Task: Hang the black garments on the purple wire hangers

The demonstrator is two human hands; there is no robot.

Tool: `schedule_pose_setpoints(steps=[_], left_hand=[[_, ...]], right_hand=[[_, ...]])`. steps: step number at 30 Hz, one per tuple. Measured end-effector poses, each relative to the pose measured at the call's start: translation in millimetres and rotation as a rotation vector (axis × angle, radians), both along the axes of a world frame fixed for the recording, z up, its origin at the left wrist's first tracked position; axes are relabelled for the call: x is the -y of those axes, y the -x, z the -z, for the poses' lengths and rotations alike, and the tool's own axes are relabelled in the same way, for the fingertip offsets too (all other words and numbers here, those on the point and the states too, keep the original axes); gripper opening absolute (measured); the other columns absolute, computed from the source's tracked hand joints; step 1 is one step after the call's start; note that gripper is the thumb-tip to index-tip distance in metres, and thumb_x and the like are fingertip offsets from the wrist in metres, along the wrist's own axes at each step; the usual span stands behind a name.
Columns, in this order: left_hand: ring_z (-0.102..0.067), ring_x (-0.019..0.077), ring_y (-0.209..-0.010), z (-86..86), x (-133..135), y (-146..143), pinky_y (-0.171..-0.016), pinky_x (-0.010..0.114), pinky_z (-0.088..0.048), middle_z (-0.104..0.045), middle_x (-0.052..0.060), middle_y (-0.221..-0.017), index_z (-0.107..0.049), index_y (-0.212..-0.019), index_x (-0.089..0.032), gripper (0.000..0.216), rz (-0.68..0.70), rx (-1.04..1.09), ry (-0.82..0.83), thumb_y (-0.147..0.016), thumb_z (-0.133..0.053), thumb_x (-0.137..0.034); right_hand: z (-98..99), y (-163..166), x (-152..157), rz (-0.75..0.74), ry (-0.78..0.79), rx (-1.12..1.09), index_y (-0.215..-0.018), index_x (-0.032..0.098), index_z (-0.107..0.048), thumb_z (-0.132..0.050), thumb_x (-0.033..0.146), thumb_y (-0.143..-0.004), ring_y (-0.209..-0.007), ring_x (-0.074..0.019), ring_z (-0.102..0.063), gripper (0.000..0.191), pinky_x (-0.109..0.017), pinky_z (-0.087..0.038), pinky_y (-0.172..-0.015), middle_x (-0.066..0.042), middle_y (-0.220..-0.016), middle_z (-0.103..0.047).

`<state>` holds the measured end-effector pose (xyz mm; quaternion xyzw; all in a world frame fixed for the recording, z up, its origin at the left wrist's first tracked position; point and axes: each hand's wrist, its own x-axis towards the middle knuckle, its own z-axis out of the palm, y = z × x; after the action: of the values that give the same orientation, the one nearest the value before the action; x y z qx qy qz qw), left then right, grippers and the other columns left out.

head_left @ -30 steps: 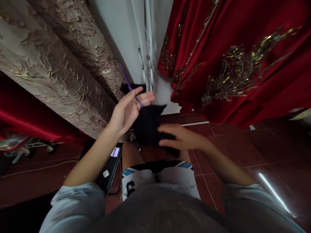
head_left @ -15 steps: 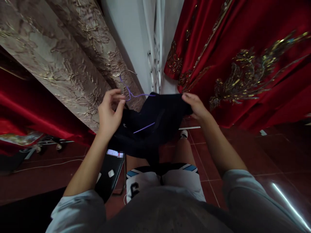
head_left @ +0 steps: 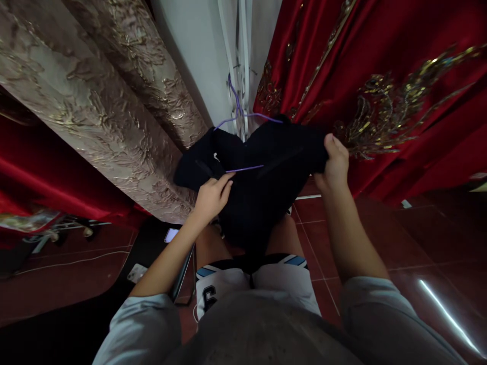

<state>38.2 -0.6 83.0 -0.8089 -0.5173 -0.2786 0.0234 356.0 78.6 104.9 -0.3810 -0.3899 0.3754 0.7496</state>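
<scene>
A purple clothes hanger (head_left: pixel 238 107) is inside a dark navy garment (head_left: pixel 262 197), with its hook and shoulders above the neckline. The hanger's straight lower bar shows in front of the cloth. My left hand (head_left: pixel 213 197) has its fingers closed on the garment's front, close to the left end of that bar. Farther right, my right hand (head_left: pixel 335 157) grips the garment's outer edge and holds it stretched sideways. Part of the cloth hangs down between my knees. A small white mark, perhaps a label, lies near the left side of the neck.
A beige embossed curtain (head_left: pixel 125 101) hangs at left, and red satin drapery (head_left: pixel 388 56) with gold sequins at right. White metal scrollwork (head_left: pixel 245 50) rises straight ahead. On a black bench (head_left: pixel 148 238) lie a phone (head_left: pixel 171 234) and a pale case (head_left: pixel 137 272). The floor is red tile (head_left: pixel 376 228).
The hanger has swung upright and its shoulders now sit under the garment's neck. My left hand has moved down and right onto the cloth; my right hand has pulled the garment rightward.
</scene>
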Motion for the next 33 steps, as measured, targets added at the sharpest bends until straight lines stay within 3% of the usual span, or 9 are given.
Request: schedule_pose_setpoints(steps=[4, 7, 10, 11, 13, 18, 25, 30, 33], left_hand=[[-0.067, 0.0158, -0.077, 28.1, 16, -22, -0.074, 0.028, -0.053, -0.076, 0.005, -0.095, -0.073, -0.121, -0.022, 0.028, 0.104, 0.365, 0.001, -0.104, -0.051, -0.022], [-0.070, 0.0173, -0.093, 35.1, 30, -48, -0.083, 0.031, -0.056, -0.076, 0.006, -0.108, -0.071, -0.119, -0.021, 0.023, 0.073, 0.615, -0.033, -0.104, -0.054, -0.023], [-0.070, 0.0163, -0.091, 35.1, 40, -73, -0.082, 0.031, -0.057, -0.075, 0.006, -0.108, -0.069, -0.119, -0.021, 0.021, 0.012, 0.805, -0.009, -0.103, -0.056, -0.024], [-0.070, 0.0154, -0.088, 35.0, 43, -80, -0.081, 0.030, -0.057, -0.074, 0.006, -0.108, -0.068, -0.120, -0.021, 0.021, -0.002, 0.852, 0.014, -0.103, -0.056, -0.024], [-0.068, 0.0142, -0.083, 35.2, 48, -90, -0.080, 0.030, -0.057, -0.074, 0.005, -0.107, -0.067, -0.122, -0.023, 0.022, -0.007, 0.925, 0.059, -0.103, -0.056, -0.025], [-0.066, 0.0135, -0.077, 33.9, 61, -93, -0.079, 0.032, -0.058, -0.073, 0.005, -0.107, -0.068, -0.120, -0.025, 0.020, 0.043, 0.992, 0.121, -0.103, -0.057, -0.024], [-0.066, 0.0153, -0.082, 28.8, 66, -90, -0.080, 0.033, -0.059, -0.070, 0.006, -0.106, -0.067, -0.121, -0.027, 0.020, 0.029, 1.001, 0.147, -0.103, -0.056, -0.027], [-0.067, 0.0149, -0.099, 70.1, 65, -85, -0.092, 0.033, -0.057, -0.060, 0.009, -0.129, -0.029, -0.151, -0.036, 0.064, -0.042, 1.244, 0.097, -0.097, -0.061, -0.021], [-0.068, 0.0174, -0.106, 105.2, 65, -76, -0.097, 0.033, -0.055, -0.065, 0.008, -0.118, -0.041, -0.142, -0.027, 0.060, -0.039, 1.187, 0.286, -0.089, -0.067, -0.017]], right_hand=[[30.4, 3, 27, 0.338, -0.009, 0.214, -0.113, 0.025, -0.060, -0.073, 0.042, -0.082, -0.120, -0.0206, -0.060, 0.038, -0.041, -0.049, -0.105, -0.005, -0.123, -0.062], [59.5, 32, 64, 0.488, 0.088, 0.355, -0.100, 0.023, -0.058, -0.071, 0.044, -0.085, -0.104, -0.0194, -0.061, 0.029, -0.036, -0.050, -0.094, -0.004, -0.110, -0.062], [91.9, 76, 103, -0.040, 0.276, 0.463, -0.071, 0.021, -0.057, -0.067, 0.055, -0.089, -0.066, -0.0165, -0.056, 0.039, -0.031, -0.047, -0.066, -0.001, -0.068, -0.058], [100.8, 90, 113, -0.260, 0.334, 0.441, -0.069, 0.021, -0.058, -0.061, 0.060, -0.091, -0.062, -0.0166, -0.055, 0.045, -0.031, -0.045, -0.061, -0.001, -0.064, -0.059], [112.5, 111, 124, -0.514, 0.413, 0.302, -0.070, 0.022, -0.060, -0.056, 0.063, -0.090, -0.061, -0.0176, -0.057, 0.046, -0.031, -0.044, -0.058, -0.002, -0.065, -0.063], [111.2, 115, 116, -0.469, 0.484, -0.127, -0.074, 0.025, -0.057, -0.066, 0.050, -0.078, -0.060, -0.0176, -0.057, 0.027, -0.031, -0.043, -0.057, -0.001, -0.066, -0.063], [108.6, 111, 111, -0.491, 0.530, -0.178, -0.076, 0.024, -0.058, -0.073, 0.043, -0.075, -0.049, -0.0108, -0.043, 0.025, -0.026, -0.027, -0.047, 0.004, -0.061, -0.051], [112.9, 113, 121, -0.533, 0.538, -0.094, -0.070, 0.022, -0.060, -0.071, 0.041, -0.078, -0.049, -0.0102, -0.042, 0.023, -0.025, -0.025, -0.047, 0.002, -0.059, -0.055], [112.4, 112, 126, -0.602, 0.539, 0.066, -0.070, 0.020, -0.068, -0.071, 0.043, -0.081, -0.049, -0.0092, -0.041, 0.026, -0.025, -0.025, -0.047, 0.001, -0.058, -0.059]])
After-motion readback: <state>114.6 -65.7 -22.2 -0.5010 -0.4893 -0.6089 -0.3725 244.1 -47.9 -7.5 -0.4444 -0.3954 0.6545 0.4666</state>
